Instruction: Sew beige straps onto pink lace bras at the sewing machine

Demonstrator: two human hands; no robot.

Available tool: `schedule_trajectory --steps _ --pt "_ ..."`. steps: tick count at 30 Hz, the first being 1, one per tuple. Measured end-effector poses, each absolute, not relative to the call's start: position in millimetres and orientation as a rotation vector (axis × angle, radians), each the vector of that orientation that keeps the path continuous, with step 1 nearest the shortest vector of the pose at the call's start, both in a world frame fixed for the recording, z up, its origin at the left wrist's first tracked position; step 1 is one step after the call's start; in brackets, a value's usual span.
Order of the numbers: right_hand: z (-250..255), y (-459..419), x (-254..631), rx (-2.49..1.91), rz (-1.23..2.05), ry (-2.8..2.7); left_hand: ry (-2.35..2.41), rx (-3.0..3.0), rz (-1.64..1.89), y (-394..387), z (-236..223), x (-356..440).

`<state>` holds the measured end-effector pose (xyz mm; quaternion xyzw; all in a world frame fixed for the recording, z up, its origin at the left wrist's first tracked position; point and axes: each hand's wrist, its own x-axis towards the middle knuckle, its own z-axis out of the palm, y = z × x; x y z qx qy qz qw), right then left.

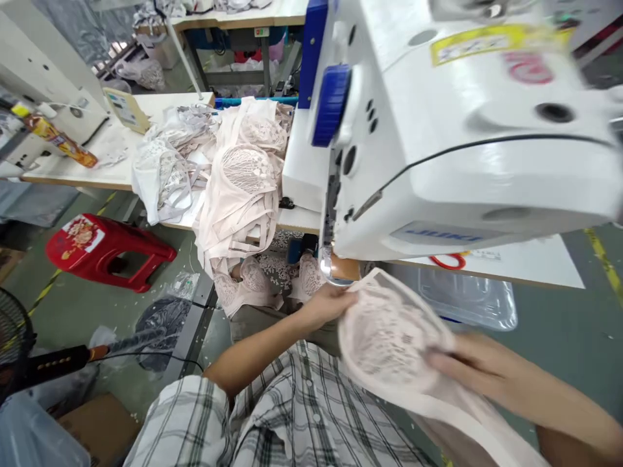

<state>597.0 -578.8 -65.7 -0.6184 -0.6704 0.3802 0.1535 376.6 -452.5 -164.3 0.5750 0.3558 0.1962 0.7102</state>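
Observation:
A pale pink lace bra (389, 331) is stretched between my two hands, in front of my plaid shirt. My left hand (326, 305) pinches its upper edge, close beneath the front end of the white sewing machine (467, 136). On the right, my right hand (472, 366), blurred by motion, grips the other side of the cup with the thumb on top. The bra's band trails down to the lower right. More pink bras (243, 175) lie heaped left of the machine, some hanging over the table edge toward my lap.
A red stool (107, 250) stands on the floor at left, near a black fan (14, 331). Red-handled scissors (448, 261) lie under the machine arm. Below the table edge is a clear plastic tray (467, 298). A drink bottle (58, 137) rests on the left table.

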Motion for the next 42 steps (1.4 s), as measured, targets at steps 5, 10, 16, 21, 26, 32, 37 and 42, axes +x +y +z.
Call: schedule_trajectory --steps 5,10,16,21,26,32,37,42 --pt "-98 -492 636 -2.280 0.514 -1.639 0.897 1.441 0.432 -448 -159 371" --pt "-109 -400 714 -2.404 0.148 -1.214 0.871 1.688 0.396 -457 -144 384" --pt "-106 -356 749 -2.418 -0.039 -0.992 0.814 1.955 0.396 -471 -122 383" --pt "-95 -369 770 -2.315 -0.005 -1.036 0.751 2.045 0.545 -469 -114 380" --pt "-84 -423 712 -1.549 0.624 -0.775 0.642 2.056 0.731 -463 -79 376" --pt "-73 -507 583 -1.148 1.098 -0.751 0.671 1.981 0.560 -455 -52 370" --pt "-80 -525 546 -1.105 1.149 -0.768 0.760 1.915 0.355 -462 -59 375" --pt "-84 -506 561 -1.265 1.212 -0.849 0.691 1.931 0.472 -457 -63 380"
